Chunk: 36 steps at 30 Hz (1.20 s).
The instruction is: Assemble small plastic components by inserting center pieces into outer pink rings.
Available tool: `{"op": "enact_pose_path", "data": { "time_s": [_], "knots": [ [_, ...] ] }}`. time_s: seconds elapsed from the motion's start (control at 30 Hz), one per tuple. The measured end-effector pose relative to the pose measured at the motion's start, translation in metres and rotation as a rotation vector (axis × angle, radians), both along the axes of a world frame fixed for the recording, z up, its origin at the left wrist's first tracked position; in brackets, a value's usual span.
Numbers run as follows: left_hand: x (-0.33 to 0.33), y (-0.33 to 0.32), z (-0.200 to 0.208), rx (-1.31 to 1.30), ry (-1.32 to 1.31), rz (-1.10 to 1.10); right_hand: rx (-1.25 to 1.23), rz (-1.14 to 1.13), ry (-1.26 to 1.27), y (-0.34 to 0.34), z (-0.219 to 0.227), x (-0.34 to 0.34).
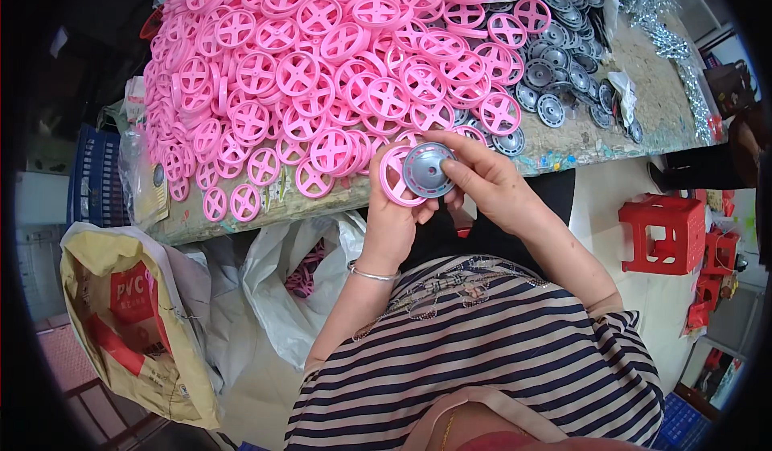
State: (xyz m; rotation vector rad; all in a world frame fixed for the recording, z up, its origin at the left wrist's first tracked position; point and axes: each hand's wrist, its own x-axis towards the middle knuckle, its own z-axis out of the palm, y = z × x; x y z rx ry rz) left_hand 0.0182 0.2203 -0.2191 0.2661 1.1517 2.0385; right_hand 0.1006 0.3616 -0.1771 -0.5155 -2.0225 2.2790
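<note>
My left hand (392, 224) is closed round a pink plastic wheel ring (389, 179) with spokes, just off the table's near edge. In my right hand (492, 182) is a grey plastic hubcap disc (426, 166), its thumb pressed on the disc's face. The disc overlaps the right part of the pink ring; whether the two are joined I cannot tell. Behind my hands a big heap of pink wheel rings (297, 73) covers much of the table. Right of it lies a smaller pile of grey hubcap discs (563, 65).
The worn table (659, 125) ends just before my body. Below it at left stand an open white sack (273, 290) with dark pink pieces inside and a yellow paper sack (104, 242). A red stool (661, 234) is on the floor at right. Silver tinsel (655, 9) lies at the far right.
</note>
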Motion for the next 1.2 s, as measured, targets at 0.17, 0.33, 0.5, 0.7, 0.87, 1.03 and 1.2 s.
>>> {"op": "enact_pose_path", "data": {
  "time_s": [0.17,0.33,0.5,0.7,0.87,1.03,1.2],
  "knots": [
    [-0.006,-0.006,-0.002,-0.171,0.229,-0.041,0.079,0.003,0.003,-0.002,-0.003,-0.002],
    [0.004,-0.017,0.004,0.063,0.163,-0.175,0.157,-0.085,-0.001,0.004,-0.008,0.000],
    [0.004,-0.017,-0.001,0.056,0.129,-0.163,0.730,0.001,0.304,0.000,-0.018,0.000],
    [0.006,-0.019,0.004,0.124,0.142,-0.154,0.484,-0.025,0.256,-0.002,-0.012,-0.001],
    [0.008,-0.021,0.007,0.084,0.216,-0.171,0.062,0.069,-0.057,0.001,-0.005,0.003],
    [0.016,-0.020,0.000,-0.003,0.227,-0.108,0.140,0.073,0.042,-0.006,-0.016,0.006],
    [0.015,-0.035,-0.008,-0.097,0.214,-0.027,-0.036,0.120,-0.069,-0.021,-0.005,0.004]
  ]
}}
